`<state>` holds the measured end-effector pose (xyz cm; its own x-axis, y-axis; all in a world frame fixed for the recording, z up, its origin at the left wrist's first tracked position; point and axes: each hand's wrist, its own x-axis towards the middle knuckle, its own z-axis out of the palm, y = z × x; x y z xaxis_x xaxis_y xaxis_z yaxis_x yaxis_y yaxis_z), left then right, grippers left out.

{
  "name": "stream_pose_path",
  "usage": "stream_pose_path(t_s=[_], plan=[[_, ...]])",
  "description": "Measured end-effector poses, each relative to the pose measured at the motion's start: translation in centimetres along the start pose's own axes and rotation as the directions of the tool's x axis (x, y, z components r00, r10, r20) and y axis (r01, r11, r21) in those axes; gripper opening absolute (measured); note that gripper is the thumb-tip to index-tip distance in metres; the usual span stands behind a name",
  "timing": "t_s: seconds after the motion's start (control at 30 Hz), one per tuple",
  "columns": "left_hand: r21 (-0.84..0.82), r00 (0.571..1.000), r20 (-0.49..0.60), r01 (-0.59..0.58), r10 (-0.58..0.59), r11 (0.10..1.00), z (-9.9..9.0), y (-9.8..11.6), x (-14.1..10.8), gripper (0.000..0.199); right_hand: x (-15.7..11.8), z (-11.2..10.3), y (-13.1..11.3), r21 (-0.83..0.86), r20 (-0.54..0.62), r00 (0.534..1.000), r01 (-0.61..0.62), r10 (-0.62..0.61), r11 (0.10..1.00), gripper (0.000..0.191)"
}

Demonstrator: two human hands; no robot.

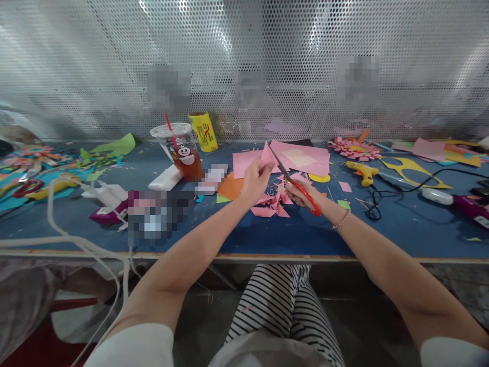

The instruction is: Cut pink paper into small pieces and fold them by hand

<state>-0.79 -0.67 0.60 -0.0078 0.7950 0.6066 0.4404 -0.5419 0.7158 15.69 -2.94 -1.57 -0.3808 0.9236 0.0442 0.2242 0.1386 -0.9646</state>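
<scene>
Between the fingers of my left hand [256, 178] is a folded piece of pink paper [266, 154], its pointed end up. My right hand [305, 192] grips a pair of scissors [314, 205] by the red handles. The blades reach up and left to the edge of the paper; whether they touch it I cannot tell. Below both hands lies a small heap of pink paper scraps [269, 210]. Behind them rest larger pink sheets [321, 158], with a pale yellow piece [298, 157] on one of them.
A plastic cup [187, 153] with a dark drink stands left of a yellow can [204, 132]. A yellow glue gun [362, 172] with a black cord lies right. White cables [91, 244] cross the left side of the blue table [229, 239]. A perforated metal panel [282, 61] rises behind.
</scene>
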Motion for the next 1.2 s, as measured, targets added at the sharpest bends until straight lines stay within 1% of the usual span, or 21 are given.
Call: stream_pose_path(t_s=[0.13,0.37,0.47,0.6,0.87,1.03,1.2], plan=[[-0.034,0.999,0.021,0.041,-0.040,0.999,0.0,0.0,0.0,0.030,-0.3,0.1,-0.5,-0.015,0.001,1.000,-0.007,0.007,1.000,0.046],[-0.017,0.999,0.010,0.047,-0.047,0.999,0.1,0.0,-0.2,0.030,-0.7,0.4,-1.4,-0.007,0.003,1.000,-0.022,0.022,1.000,0.048],[0.002,0.999,0.003,0.050,-0.050,0.999,0.0,0.1,-0.2,0.029,-0.6,0.4,-1.3,-0.028,-0.007,1.000,-0.024,0.024,0.999,0.048],[0.004,1.000,0.007,0.024,-0.024,1.000,0.0,0.3,-0.2,0.027,-0.5,0.4,-1.0,-0.020,-0.015,1.000,-0.022,0.022,1.000,0.048],[-0.096,0.993,0.051,0.112,-0.107,0.989,0.1,0.1,-0.2,0.030,-0.5,0.5,-0.8,0.030,0.023,1.000,-0.021,0.021,0.999,0.048],[-0.093,0.991,0.057,0.123,-0.118,0.988,0.1,0.3,-0.3,0.032,-0.8,0.4,-1.0,0.012,0.042,0.999,0.027,-0.028,1.000,0.046],[-0.072,0.993,0.045,0.112,-0.109,0.991,0.0,0.4,-0.2,0.033,-0.7,0.5,-0.9,0.027,0.015,1.000,0.014,-0.014,1.000,0.046]])
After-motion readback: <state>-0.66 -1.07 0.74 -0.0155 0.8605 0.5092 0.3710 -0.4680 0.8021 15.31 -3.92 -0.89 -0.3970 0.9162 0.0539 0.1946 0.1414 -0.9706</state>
